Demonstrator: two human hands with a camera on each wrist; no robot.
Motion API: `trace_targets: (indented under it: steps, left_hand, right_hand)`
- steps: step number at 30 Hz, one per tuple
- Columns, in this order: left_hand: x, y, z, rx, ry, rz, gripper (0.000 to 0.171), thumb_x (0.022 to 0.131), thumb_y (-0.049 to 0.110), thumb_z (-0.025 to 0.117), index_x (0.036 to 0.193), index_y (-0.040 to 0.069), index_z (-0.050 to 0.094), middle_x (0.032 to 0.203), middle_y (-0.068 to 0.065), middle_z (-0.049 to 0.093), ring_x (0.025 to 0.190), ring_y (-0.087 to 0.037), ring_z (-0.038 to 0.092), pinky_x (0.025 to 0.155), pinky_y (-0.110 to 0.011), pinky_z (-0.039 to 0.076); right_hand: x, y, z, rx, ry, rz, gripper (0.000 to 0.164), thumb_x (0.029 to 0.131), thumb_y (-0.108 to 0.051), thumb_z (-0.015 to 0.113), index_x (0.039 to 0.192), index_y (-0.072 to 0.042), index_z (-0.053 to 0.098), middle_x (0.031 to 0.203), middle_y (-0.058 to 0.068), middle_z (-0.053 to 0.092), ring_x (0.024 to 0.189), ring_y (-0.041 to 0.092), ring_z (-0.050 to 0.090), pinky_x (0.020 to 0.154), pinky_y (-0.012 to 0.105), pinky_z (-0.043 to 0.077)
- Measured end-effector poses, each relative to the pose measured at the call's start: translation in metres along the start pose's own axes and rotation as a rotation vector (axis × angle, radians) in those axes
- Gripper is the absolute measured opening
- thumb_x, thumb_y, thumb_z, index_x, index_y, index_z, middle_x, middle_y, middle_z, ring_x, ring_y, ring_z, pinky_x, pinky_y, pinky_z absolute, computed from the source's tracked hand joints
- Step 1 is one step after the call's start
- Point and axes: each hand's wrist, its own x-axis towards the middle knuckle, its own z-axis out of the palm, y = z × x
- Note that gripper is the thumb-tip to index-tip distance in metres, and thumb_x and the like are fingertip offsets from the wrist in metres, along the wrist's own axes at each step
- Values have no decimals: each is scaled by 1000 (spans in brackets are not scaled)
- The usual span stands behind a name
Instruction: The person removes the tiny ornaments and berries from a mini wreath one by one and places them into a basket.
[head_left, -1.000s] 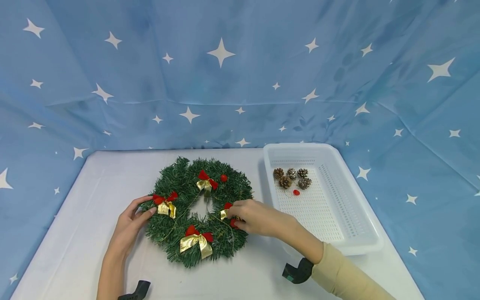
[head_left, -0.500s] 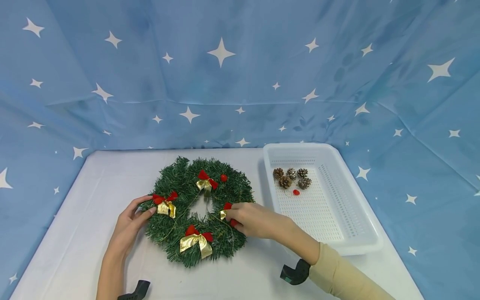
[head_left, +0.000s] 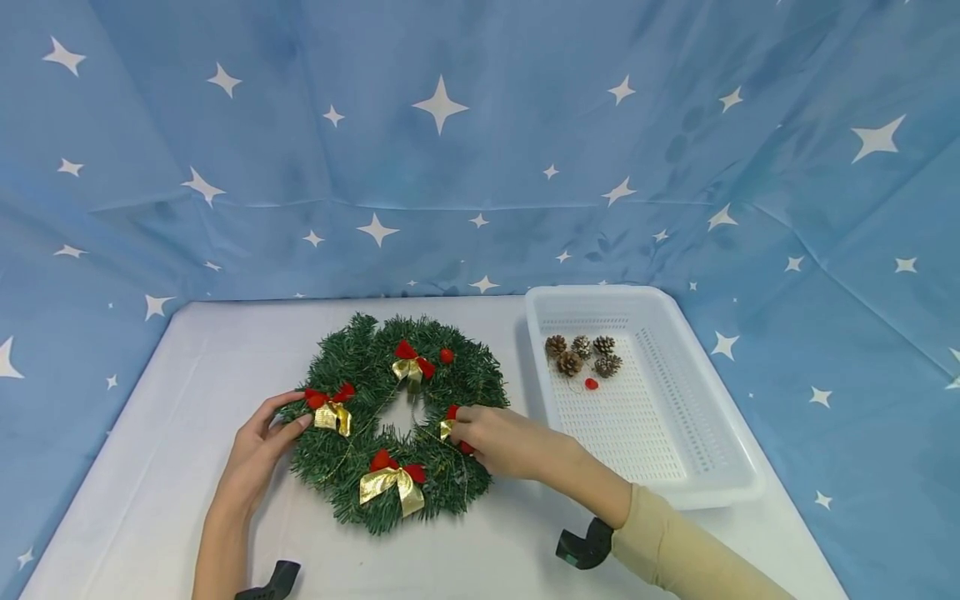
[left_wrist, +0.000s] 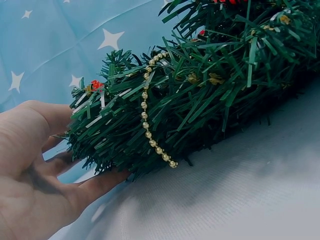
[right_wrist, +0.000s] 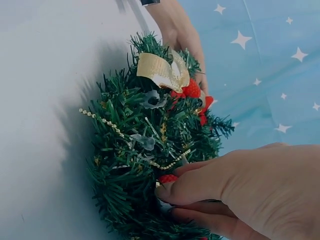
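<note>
A green Christmas wreath (head_left: 345,479) lies on the white-covered table, with several red-and-gold bows on it and a thin gold bead string (left_wrist: 145,115). My left hand (head_left: 251,458) grips the wreath's left rim beside a bow (head_left: 330,410), thumb on one side and fingers on the other. On the right part of the wreath, my right hand (head_left: 506,440) pinches a red-and-gold bow (head_left: 447,429), mostly covered by the fingers. Its red, textured piece (right_wrist: 168,178) shows beside the thumb in the right wrist view. A red berry (head_left: 447,356) sits at the wreath's upper right.
To the right stands a white perforated plastic basket (head_left: 720,425). Several pine cones (head_left: 568,364) and one small red item (head_left: 592,383) lie at its far left. Behind the table hangs a blue cloth (head_left: 480,167) with white stars.
The right hand has shifted slightly, its fingers covering more of the red at the right bow. The left hand and the wreath have stayed put.
</note>
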Motion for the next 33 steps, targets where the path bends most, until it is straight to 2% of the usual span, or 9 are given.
trace_targets:
  steps: [6,10,12,14,16,20,23,28,33]
  left_hand:
    - [-1,0,-1,3,-2,-4,55,104,31,64,153,14,45,171,-16,14,153,-44,28,86,-9,47]
    - [-1,-1,0,10,5,-5,55,104,32,64,152,15,45,170,-14,19,138,-13,48,86,-13,50]
    - [-1,-1,0,11,10,-3,55,104,32,64,152,15,46,168,-14,23,125,1,52,86,-15,51]
    - [-1,-1,0,10,12,1,54,104,32,64,152,15,46,167,-14,23,119,8,51,85,-16,51]
    - [-1,-1,0,9,11,1,55,104,32,64,152,15,46,168,-14,23,122,6,50,86,-15,51]
    - [-1,-1,0,0,4,0,55,104,31,64,152,15,45,170,-14,18,147,-27,42,86,-12,49]
    - [0,-1,0,-10,2,0,55,104,31,64,153,14,44,171,-15,17,152,-46,29,86,-11,48]
    - [1,-1,0,-1,8,-5,55,104,32,65,153,15,45,170,-14,19,150,-41,33,86,-12,49]
    - [1,-2,0,1,10,-2,54,103,31,65,152,14,46,168,-14,21,133,-8,50,85,-15,51]
  right_hand:
    - [0,0,1,-16,10,-11,18,89,3,77,101,-9,74,94,-1,61,82,8,58,66,13,46]
    - [-1,1,2,-9,21,-18,16,89,2,77,99,-10,73,92,-2,60,80,8,56,66,13,47]
    - [-1,1,3,-9,26,-20,16,89,2,77,98,-10,72,92,-2,60,80,8,57,66,13,47]
    - [0,2,4,-6,36,-23,15,89,2,77,97,-10,72,92,-1,61,81,9,59,67,14,49]
    - [-1,2,4,-2,36,-19,15,89,2,76,98,-10,72,93,-1,62,82,10,61,68,14,50]
    - [-2,2,2,16,49,-10,17,89,2,76,102,-9,72,97,2,66,87,12,66,73,14,53]
    - [-3,2,0,29,62,-8,19,88,2,76,104,-8,72,99,3,67,90,13,67,77,15,55]
    - [-4,2,-4,58,85,-16,18,89,2,76,104,-7,72,99,3,67,91,14,67,80,15,55]
    - [-4,3,-8,92,113,-34,17,89,1,76,105,-5,73,100,4,68,91,14,67,80,15,55]
